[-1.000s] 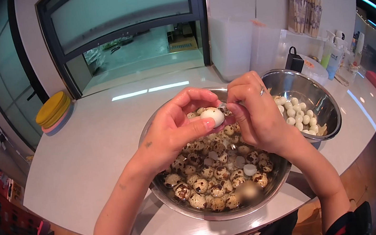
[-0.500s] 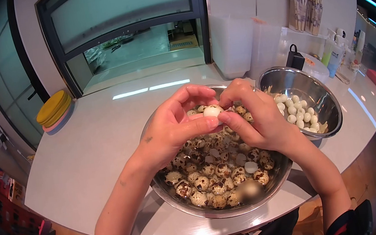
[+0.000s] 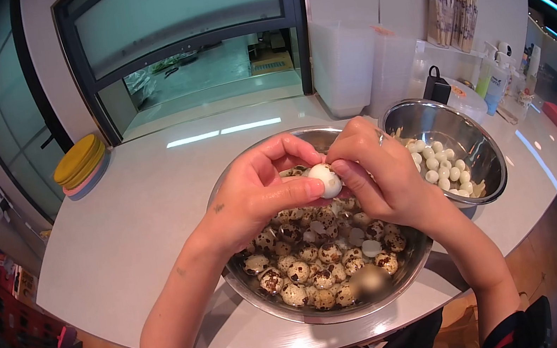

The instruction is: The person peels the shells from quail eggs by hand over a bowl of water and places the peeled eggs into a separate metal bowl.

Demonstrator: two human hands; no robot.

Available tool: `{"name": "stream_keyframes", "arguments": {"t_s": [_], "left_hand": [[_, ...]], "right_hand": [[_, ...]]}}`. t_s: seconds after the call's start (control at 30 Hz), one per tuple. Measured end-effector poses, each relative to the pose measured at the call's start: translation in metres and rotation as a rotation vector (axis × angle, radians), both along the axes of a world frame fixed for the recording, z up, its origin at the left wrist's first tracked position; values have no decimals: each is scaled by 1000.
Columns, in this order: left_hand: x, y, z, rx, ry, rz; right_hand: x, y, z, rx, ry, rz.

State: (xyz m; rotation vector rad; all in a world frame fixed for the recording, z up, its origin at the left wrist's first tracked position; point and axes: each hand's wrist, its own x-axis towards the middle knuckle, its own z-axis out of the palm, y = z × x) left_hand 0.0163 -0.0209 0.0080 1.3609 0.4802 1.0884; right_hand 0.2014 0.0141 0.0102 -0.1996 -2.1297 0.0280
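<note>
Left hand: thumb and fingers grasping the egg from its left, a little lower than in the earlier frame.
Right hand: thumb and forefinger pinched together against the egg's right side; whether shell is between them, I cannot tell.
Egg: between the hands, above the big bowl; lower than a moment ago, with more of its face in view. It looks smooth, white and glossy, with brown-flecked shell at the top.
Big bowl: steel, under the hands, holding liquid, speckled eggs and pale round pieces.
Small bowl: steel, right of the big bowl, holding shelled eggs, white and shiny.
Counter: pale, beneath both bowls.
Plates: yellow over pink and blue, stacked at the left edge.
Bottles: far right, beyond the small bowl.
Tub: whitish, against the wall.
Window: dark-framed, its lower part open.
</note>
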Motion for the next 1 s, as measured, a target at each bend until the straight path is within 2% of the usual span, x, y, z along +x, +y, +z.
{"name": "stream_keyframes", "arguments": {"t_s": [0.63,0.7,0.83,0.9,1.0], "left_hand": [[5,-1,-1,65,15,34],[7,-3,2,-120,28,-21],[2,-3,8,-256,198,-127],[5,-4,5,-223,123,-11],[7,-4,4,-137,125,39]], "right_hand": [[-1,-1,-2,129,5,-99],[-2,-1,-2,172,-6,-123],[0,0,-2,209,-21,-134],[0,0,-2,213,-18,-133],[1,2,-3,153,46,-180]]}}
